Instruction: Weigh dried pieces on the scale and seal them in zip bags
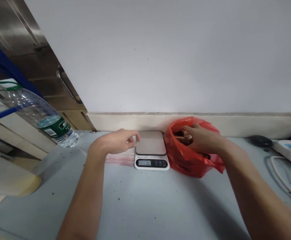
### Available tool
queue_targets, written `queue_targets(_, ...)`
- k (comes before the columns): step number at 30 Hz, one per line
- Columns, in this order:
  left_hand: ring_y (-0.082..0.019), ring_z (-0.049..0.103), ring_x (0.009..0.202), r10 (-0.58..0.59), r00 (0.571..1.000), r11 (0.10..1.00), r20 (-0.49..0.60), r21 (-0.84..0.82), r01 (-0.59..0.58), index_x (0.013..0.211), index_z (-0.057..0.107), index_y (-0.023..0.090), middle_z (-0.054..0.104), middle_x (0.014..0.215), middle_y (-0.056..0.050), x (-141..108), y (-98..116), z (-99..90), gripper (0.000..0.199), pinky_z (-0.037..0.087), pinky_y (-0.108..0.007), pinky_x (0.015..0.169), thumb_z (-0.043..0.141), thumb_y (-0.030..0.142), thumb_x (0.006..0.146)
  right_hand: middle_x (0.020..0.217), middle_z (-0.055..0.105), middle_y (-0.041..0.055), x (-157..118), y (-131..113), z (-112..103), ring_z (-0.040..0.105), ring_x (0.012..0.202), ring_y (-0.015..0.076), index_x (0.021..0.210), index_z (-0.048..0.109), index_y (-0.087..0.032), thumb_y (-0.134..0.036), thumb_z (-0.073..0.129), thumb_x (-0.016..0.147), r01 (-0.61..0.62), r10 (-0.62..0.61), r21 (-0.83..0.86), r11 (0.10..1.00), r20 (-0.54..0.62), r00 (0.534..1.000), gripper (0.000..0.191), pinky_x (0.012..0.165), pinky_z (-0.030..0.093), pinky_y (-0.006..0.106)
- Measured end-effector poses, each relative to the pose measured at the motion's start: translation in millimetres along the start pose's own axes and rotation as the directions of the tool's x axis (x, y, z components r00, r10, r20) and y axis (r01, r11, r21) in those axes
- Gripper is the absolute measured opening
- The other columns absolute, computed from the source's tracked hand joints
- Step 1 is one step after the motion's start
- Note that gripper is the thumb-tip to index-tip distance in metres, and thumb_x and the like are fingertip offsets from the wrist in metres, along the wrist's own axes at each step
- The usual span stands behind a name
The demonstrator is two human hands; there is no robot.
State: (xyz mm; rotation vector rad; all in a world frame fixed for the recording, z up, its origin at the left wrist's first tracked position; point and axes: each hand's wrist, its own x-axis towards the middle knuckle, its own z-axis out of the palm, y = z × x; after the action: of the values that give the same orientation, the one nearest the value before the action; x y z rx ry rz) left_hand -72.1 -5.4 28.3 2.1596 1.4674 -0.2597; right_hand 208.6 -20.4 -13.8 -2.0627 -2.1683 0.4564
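A white kitchen scale (151, 143) with a bare metal top stands near the wall, its small display reading about 0.0. My left hand (121, 140) hovers at the scale's left edge, fingers bent and apart, with nothing between them. Under and beside that hand lies a stack of clear plastic bags (121, 158) with reddish edges. To the right of the scale, a red plastic bag (187, 163) stands with its mouth open. My right hand (200, 136) reaches into it, fingers curled in among brown pieces (182, 138). Its fingertips are partly hidden, so what they grip is unclear.
A large water bottle (52, 123) with a green label stands at the left. Nearer, a whitish container (12, 176) with a yellow bottom sits at the table's left edge. A power strip (290, 150), white cable (282, 176) and black object (260, 141) lie at the right.
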Motion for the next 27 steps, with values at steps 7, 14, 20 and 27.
queue_targets(7,-0.02,0.068,0.092,0.019,1.0,0.999,0.025,0.033,-0.02,0.11,0.064,0.026,0.075,0.115,-0.003,-11,4,2.0,0.024,0.047,-0.027,0.072,0.045,0.029,0.096,0.133,0.066,0.0178,-6,-11,-3,0.072,0.086,0.0275,0.132,0.069,-0.025,-0.043,0.063,0.085,-0.109,0.109,-0.011,0.994,0.091,0.99,0.051,0.065,0.055,0.035)
queue_targets(14,-0.02,0.07,0.093,0.006,1.0,0.996,0.01,0.092,-0.006,0.112,0.066,0.027,0.075,0.114,-0.004,-7,-2,1.3,0.026,0.047,-0.026,0.073,0.044,0.032,0.097,0.119,0.073,0.0147,-7,-11,-4,0.07,0.092,0.0294,0.11,0.072,-0.023,-0.034,0.066,0.076,-0.11,0.108,0.013,0.994,0.098,0.989,0.036,0.069,0.054,0.037)
queue_targets(20,-0.022,0.069,0.103,0.006,1.0,0.998,0.015,0.068,-0.007,0.118,0.065,0.027,0.074,0.121,-0.005,-1,-4,-2.1,0.029,0.049,-0.029,0.082,0.045,0.031,0.098,0.078,0.072,0.0016,-6,-2,-4,0.066,0.074,0.0226,0.076,0.066,-0.026,-0.03,0.064,0.072,-0.045,0.038,0.079,0.996,0.089,0.995,0.006,0.063,0.047,0.031)
queue_targets(27,-0.023,0.07,0.101,0.023,1.0,0.996,-0.004,0.09,-0.022,0.126,0.064,0.029,0.074,0.122,-0.006,0,-12,-3.1,0.036,0.05,-0.029,0.08,0.046,0.035,0.096,0.064,0.068,-0.0006,0,10,-13,0.061,0.06,0.0192,0.059,0.064,-0.025,-0.027,0.058,0.07,0.038,-0.059,0.174,0.984,0.116,0.991,0.013,0.055,0.046,0.03)
